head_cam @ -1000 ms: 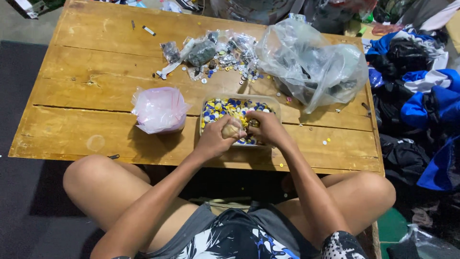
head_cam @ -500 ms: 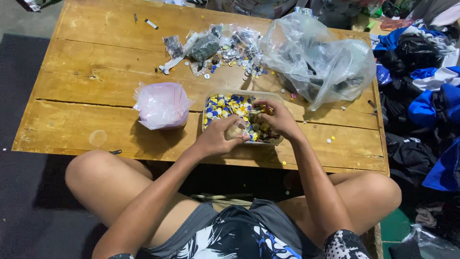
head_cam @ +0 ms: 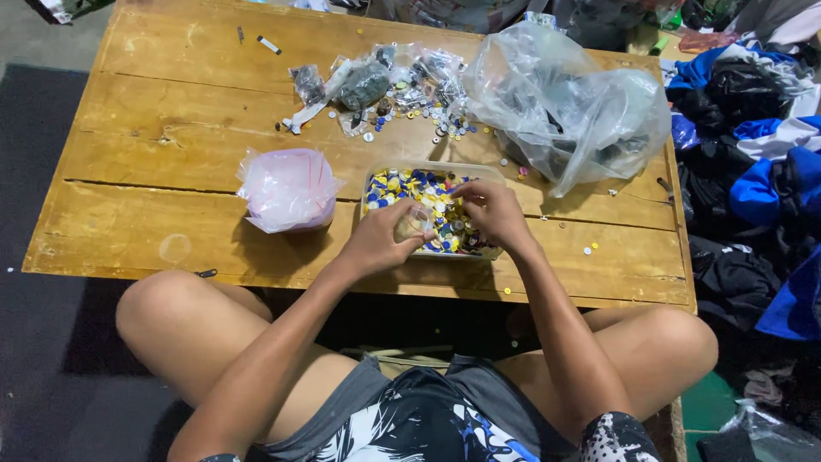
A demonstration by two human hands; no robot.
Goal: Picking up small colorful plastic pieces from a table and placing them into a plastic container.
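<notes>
A clear plastic tub [head_cam: 374, 174] full of small blue, yellow and white buttons stands near the front edge of the low wooden table [head_cam: 154, 171]. My left hand [head_cam: 380, 239] holds a small clear bag [head_cam: 414, 222] at the tub's near left corner. My right hand [head_cam: 487, 212] reaches into the tub over the buttons, its fingertips pinched close to the bag; what they pinch is too small to tell.
A pink-tinted plastic bag [head_cam: 289, 188] sits left of the tub. Loose buttons and small packets [head_cam: 385, 85] lie scattered behind it. A big crumpled clear bag [head_cam: 573, 107] fills the right rear. Piled clothes [head_cam: 753, 171] lie right of the table. My bare knees flank the table's front.
My right hand has shifted from beside the left hand to further over the buttons in the tub. The left hand stays at the tub's near corner with the small bag.
</notes>
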